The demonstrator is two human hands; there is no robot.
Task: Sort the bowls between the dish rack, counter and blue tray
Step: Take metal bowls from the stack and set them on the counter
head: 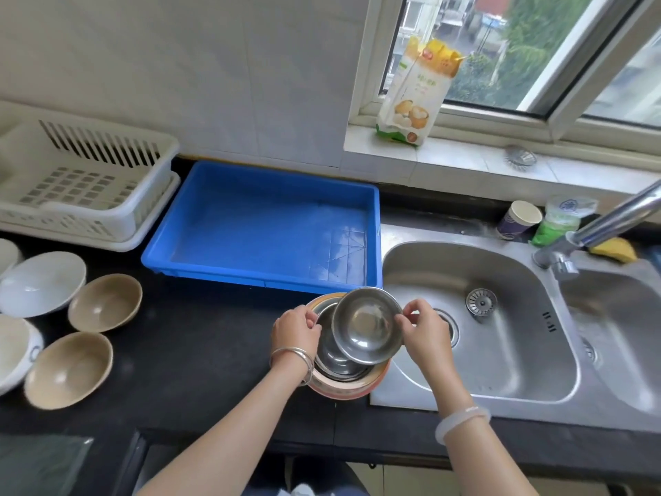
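Observation:
A stack of bowls (343, 384) stands on the black counter (200, 352) just in front of the blue tray (264, 223), steel ones nested in an orange-pink one. My right hand (424, 334) pinches the rim of the top steel bowl (366, 325), tilted above the stack. My left hand (295, 332) grips the stack's left rim. The white dish rack (82, 187) sits at the far left with nothing in it. Two tan bowls (105, 302) (69, 370) and white bowls (41, 282) lie on the counter at left.
A steel double sink (500, 327) lies right of the stack, with a tap (604, 223) over it. A paper cup (518, 220), a green packet (558, 220) and a yellow sponge (613, 250) stand behind the sink. A food bag (415, 91) leans on the window sill.

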